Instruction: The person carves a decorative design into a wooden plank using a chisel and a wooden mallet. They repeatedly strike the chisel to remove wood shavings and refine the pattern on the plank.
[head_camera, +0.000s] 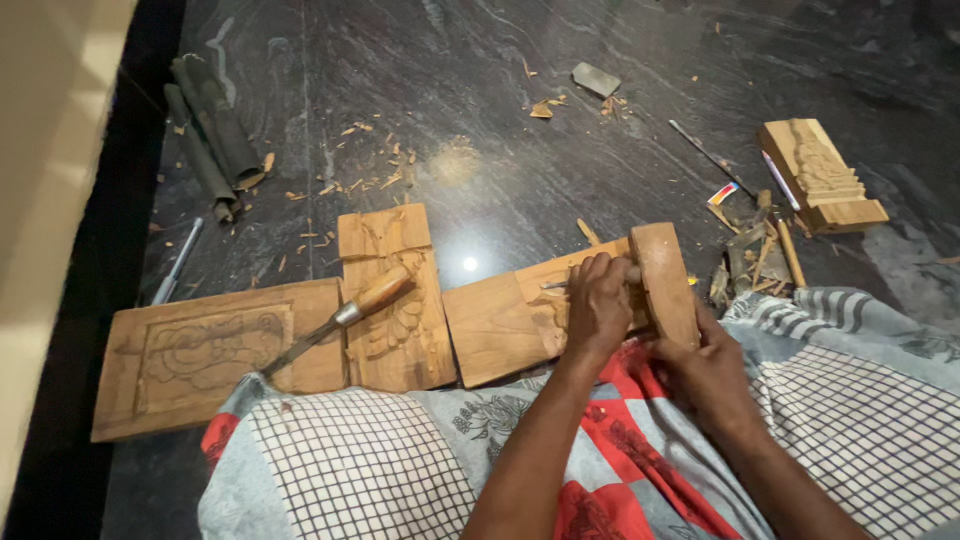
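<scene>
My left hand (598, 303) gripped a chisel (556, 286) on the wood panel (500, 325), my right hand (705, 368) clasped a wooden mallet (665, 280) (a glancing blow could gouge the carving).

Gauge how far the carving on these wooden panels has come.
Done: the wide panel and the narrow panel show carved relief, a spare chisel resting across them. In hand: the left hand holds a chisel to a third panel, the right hand a wooden mallet. Left: most of its face is plain.
</scene>
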